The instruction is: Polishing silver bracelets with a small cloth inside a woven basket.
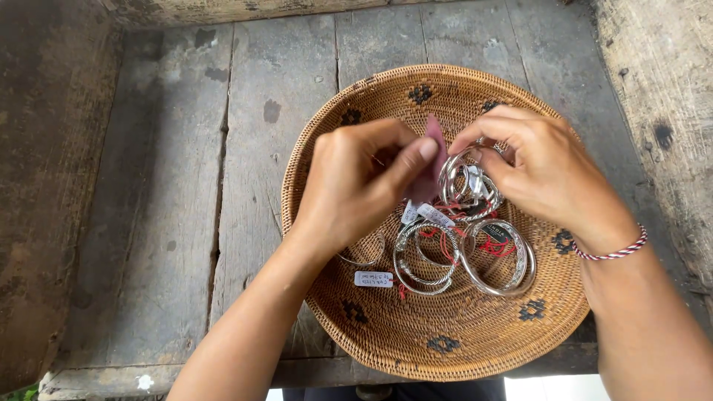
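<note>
Over a round woven basket (445,334) on grey wooden planks (171,186), both hands work above a heap of silver bangles (475,252) with small white tags (373,279) on red strings. Left hand (356,189) pinches a small pink cloth (431,167), which stands roughly upright, its long side running top to bottom. Right hand (546,174) grips one silver bangle (464,178) on edge, touching the cloth. Rough walls close in on both sides; bare planks lie open left of the basket, whose near rim reaches the plank edge.
</note>
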